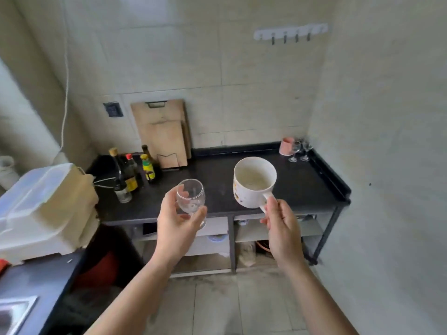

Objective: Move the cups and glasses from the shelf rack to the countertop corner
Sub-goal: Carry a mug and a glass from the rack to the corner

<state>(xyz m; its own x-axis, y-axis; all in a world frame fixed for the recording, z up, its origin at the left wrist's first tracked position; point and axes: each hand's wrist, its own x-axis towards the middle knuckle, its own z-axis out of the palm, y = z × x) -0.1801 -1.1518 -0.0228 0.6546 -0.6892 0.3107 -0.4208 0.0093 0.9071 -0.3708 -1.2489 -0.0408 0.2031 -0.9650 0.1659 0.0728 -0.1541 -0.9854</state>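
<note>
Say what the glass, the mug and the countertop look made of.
The stemmed glass in the left hand: clear glossy glass, see-through with bright glints. The mug in the right hand: likely glazed ceramic, opaque white, printed pattern, thick rim. The countertop: dark, smooth, faintly speckled, perhaps stone or laminate.

A small home kitchen: tiled walls [242, 68], a black countertop [212, 170] carrying sauce bottles [130, 172], cutting boards [160, 131] propped behind them, a hook rail [290, 32] above, a steel sink [14, 310] at lower left.
</note>
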